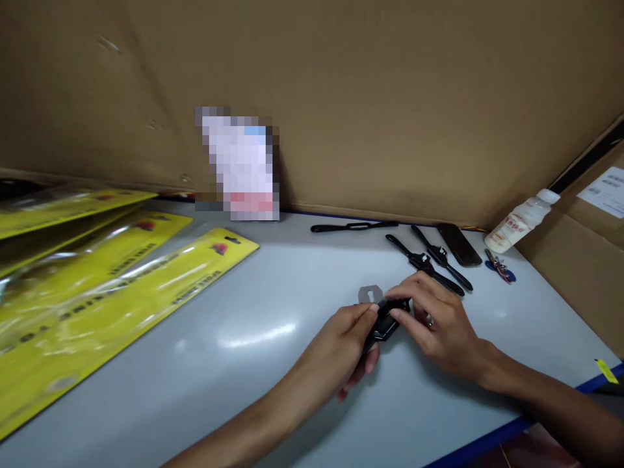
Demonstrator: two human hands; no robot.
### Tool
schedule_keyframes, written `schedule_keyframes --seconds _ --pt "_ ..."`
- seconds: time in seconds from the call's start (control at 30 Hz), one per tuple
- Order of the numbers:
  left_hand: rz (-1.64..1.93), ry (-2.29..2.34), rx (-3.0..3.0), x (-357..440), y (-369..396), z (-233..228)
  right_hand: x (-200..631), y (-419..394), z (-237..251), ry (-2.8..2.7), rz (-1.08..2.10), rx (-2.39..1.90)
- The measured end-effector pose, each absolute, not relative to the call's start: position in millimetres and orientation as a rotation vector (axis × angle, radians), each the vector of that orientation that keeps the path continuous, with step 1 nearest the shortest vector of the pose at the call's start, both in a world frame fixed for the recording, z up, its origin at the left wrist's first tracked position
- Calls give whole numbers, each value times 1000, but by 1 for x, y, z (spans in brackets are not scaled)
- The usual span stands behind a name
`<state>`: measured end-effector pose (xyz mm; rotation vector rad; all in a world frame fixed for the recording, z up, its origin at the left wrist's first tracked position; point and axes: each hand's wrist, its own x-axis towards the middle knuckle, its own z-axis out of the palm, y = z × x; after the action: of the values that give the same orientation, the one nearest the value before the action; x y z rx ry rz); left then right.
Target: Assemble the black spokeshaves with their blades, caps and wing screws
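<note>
Head view: both hands meet at centre-right of the pale grey bench [253,364]. L hand [348,351] curled, fingers closed round one end of a small black tool [387,322]; R hand [436,318] pinches the other end w/ thumb + forefinger, ring on one finger. Tool sits just above the bench top, between the two hands. Thin grey metal plate [369,294] lies flat just behind the tool, touching or nearly so, can't tell which. Further back: 2 black handled tools [429,263] side by side, a long black strip [353,226] near the cardboard wall [390,97], dark phone [459,244], white bottle [521,221] leaning on the cardboard at R, keys [500,268] beside it. Yellow packaging cards [97,286] in clear film, overlapping, fill the L side of the bench
</note>
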<state>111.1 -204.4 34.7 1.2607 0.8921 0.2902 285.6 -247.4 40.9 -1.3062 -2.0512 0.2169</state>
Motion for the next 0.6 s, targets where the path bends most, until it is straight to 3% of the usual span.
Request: schedule_keyframes --seconds 0.43,0.6 --pt "230 857 1208 109 -201 35 297 -247 34 -2264 -48 -1334" --pt "359 786 1233 106 -204 30 297 -246 45 -2023 -20 -1312"
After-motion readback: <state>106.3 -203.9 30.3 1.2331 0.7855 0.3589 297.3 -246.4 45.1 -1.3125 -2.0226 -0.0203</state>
